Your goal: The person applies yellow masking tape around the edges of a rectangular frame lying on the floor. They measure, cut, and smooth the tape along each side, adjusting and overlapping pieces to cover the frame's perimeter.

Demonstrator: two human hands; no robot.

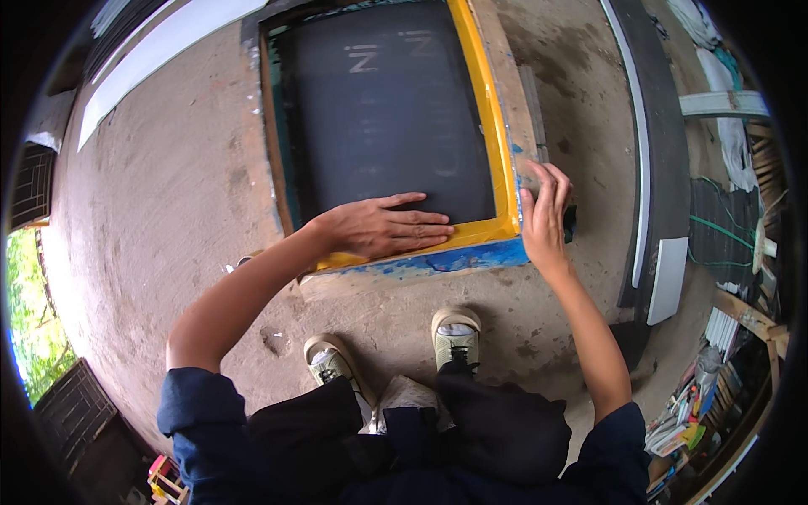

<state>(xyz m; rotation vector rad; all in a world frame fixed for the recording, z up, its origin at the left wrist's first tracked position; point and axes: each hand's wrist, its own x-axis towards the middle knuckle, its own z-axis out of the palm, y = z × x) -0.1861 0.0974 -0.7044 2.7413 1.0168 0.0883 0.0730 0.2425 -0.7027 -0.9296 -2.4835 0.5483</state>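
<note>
A screen printing frame with dark mesh, yellow tape along its inner edges and blue paint stains on its near side lies in front of me. My left hand rests flat across the taped near edge, its fingers stretched out to the right and partly over the mesh. At the near right corner, my right hand touches the side of the frame. Its fingers are slightly bent and its thumb stands apart from them. Faint pale marks show on the mesh. Beneath the frame is a worn wooden board.
My shoes stand on the stained concrete floor just before the frame. A long dark panel runs along the right, with a white board piece by it. Further right, assorted clutter lies piled up.
</note>
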